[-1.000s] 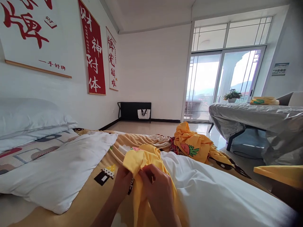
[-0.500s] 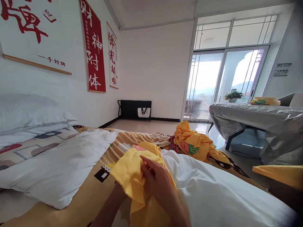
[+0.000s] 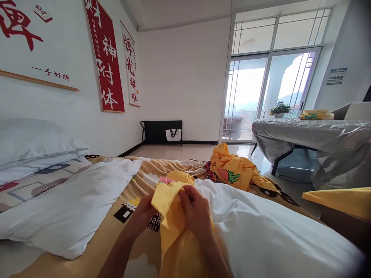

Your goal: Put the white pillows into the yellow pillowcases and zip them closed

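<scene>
A yellow cloth cover (image 3: 176, 216) with a pink print at its far end hangs down between my hands over the bed. My left hand (image 3: 144, 211) grips its left edge, the fingers partly behind the fabric. On the other side my right hand (image 3: 196, 211) pinches the cloth near its upper fold, thumb and fingers closed together. Just right of the cover lies a large white pillow or quilt (image 3: 261, 227), touching it. A white pillow (image 3: 72, 200) rests to the left on the brown patterned blanket (image 3: 124, 243).
A crumpled orange-yellow cloth (image 3: 232, 168) with a radish print lies at the bed's far edge. To the right stands a table (image 3: 319, 129) under plastic sheeting, bearing a potted plant (image 3: 279, 110) and a folded yellow bundle (image 3: 317, 114). Yellow fabric (image 3: 342, 200) juts in at right.
My left hand has come out from under the cloth and now holds its left edge. The cloth's flap has drawn in to the right. The view has shifted slightly.
</scene>
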`<state>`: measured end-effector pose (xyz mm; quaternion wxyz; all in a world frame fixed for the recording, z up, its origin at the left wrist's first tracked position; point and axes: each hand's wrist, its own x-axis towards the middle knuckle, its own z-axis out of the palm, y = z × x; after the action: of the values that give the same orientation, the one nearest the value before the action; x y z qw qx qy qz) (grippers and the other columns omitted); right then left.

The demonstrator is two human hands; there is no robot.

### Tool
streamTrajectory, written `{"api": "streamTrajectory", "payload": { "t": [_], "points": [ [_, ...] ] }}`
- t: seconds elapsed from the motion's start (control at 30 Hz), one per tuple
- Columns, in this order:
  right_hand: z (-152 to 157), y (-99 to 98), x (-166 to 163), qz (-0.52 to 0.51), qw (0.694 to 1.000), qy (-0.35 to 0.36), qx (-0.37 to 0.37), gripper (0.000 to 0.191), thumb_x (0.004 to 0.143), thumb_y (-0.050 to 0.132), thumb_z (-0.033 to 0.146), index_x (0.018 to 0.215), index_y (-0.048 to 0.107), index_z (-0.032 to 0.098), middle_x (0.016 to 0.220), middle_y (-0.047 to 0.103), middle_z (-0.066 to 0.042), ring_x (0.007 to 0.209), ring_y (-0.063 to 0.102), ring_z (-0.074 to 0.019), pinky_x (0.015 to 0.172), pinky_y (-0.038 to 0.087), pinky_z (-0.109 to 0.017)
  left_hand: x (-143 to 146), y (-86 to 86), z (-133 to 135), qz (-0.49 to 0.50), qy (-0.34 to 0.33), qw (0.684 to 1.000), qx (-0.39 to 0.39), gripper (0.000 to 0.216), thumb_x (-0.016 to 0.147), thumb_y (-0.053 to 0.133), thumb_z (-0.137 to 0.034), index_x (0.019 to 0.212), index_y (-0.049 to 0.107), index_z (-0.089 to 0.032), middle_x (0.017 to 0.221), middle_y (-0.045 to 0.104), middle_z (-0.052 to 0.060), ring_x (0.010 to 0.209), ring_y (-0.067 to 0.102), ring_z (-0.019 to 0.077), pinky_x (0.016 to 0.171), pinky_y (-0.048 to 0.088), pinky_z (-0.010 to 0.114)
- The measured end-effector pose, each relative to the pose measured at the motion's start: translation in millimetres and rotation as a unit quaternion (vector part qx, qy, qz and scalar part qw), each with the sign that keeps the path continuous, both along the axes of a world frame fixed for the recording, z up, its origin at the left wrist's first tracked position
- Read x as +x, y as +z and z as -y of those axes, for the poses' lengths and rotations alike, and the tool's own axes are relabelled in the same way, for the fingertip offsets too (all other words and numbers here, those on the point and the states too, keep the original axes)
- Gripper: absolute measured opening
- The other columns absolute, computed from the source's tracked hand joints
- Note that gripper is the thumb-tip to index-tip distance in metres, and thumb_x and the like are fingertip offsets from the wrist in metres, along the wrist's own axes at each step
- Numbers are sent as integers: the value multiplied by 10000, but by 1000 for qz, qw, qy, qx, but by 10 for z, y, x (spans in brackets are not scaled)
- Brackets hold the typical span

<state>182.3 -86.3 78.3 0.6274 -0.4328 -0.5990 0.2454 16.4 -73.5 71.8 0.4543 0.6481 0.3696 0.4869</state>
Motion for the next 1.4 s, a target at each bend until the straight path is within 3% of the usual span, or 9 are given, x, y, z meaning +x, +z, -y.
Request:
{"api": "streamTrajectory", "payload": {
  "t": [0.1, 0.17, 0.27, 0.4, 0.5, 0.63, 0.87, 1.03, 1.4],
  "points": [
    [-37, -18, 35, -63, 998, -6, -7, 286, 822, 513, 443, 825, 591, 168, 613, 538, 7, 542, 464, -117, 485, 353, -217, -101, 88, -28, -147, -17, 988, 45, 255, 737, 598, -326, 891, 709, -157, 808, 689, 55, 741, 563, 205, 654, 444, 274],
    [-42, -14, 23, -76, 997, -6, -9, 290, 806, 529, 448, 812, 591, 165, 603, 538, 6, 533, 463, -118, 477, 357, -219, -112, 95, -60, -189, 32, 979, 72, 236, 717, 603, -309, 868, 694, -152, 812, 685, 55, 734, 552, 199, 639, 423, 259],
    [-19, 3, -26, -57, 998, 12, -7, 264, 809, 536, 425, 784, 596, 169, 597, 556, 5, 530, 477, -116, 489, 373, -219, -77, 69, -76, -123, 103, 985, 65, 262, 650, 663, -328, 846, 672, -153, 784, 673, 47, 714, 554, 194, 611, 413, 242],
    [43, 20, -105, -31, 999, 34, 13, 215, 827, 532, 363, 773, 614, 172, 627, 606, -2, 567, 530, -119, 523, 405, -211, -13, 63, 13, -7, 38, 999, 18, 282, 695, 650, -352, 894, 681, -155, 729, 646, 19, 675, 549, 169, 580, 416, 227],
    [83, 15, -178, -9, 999, 31, 36, 181, 830, 525, 306, 760, 625, 172, 641, 637, -2, 578, 558, -116, 540, 422, -204, 44, 98, 102, -15, 52, 998, 17, 256, 693, 664, -305, 895, 692, -151, 716, 643, 16, 656, 543, 159, 582, 425, 226],
    [98, -14, -248, -2, 998, 28, 65, 166, 835, 529, 250, 806, 678, 182, 692, 690, -3, 607, 605, -116, 577, 454, -202, 99, 161, 198, -12, 67, 997, 43, 301, 674, 666, -267, 951, 700, -155, 859, 691, 44, 781, 598, 192, 664, 465, 230],
    [97, 3, -220, 82, 981, 1, 176, 223, 868, 518, 183, 856, 733, 241, 789, 685, -12, 750, 602, -136, 693, 459, -239, 97, 179, 262, -20, 78, 996, 37, 315, 768, 582, -290, 1039, 690, -170, 926, 707, 33, 822, 621, 190, 683, 487, 230],
    [82, 29, -191, 90, 987, 27, 134, 214, 884, 512, 194, 867, 720, 237, 848, 687, -17, 802, 613, -137, 739, 460, -244, 102, 136, 203, -3, 87, 995, 38, 270, 732, 635, -294, 946, 721, -155, 861, 713, 31, 792, 622, 191, 681, 487, 231],
    [65, -56, -383, 162, 976, -106, 103, 227, 891, 470, 207, 808, 681, 204, 826, 664, -37, 798, 562, -165, 733, 397, -276, -88, 185, 120, 51, 25, 998, -18, 297, 629, 748, -248, 903, 703, -141, 841, 712, 51, 764, 622, 188, 702, 486, 252]
  ]
}}
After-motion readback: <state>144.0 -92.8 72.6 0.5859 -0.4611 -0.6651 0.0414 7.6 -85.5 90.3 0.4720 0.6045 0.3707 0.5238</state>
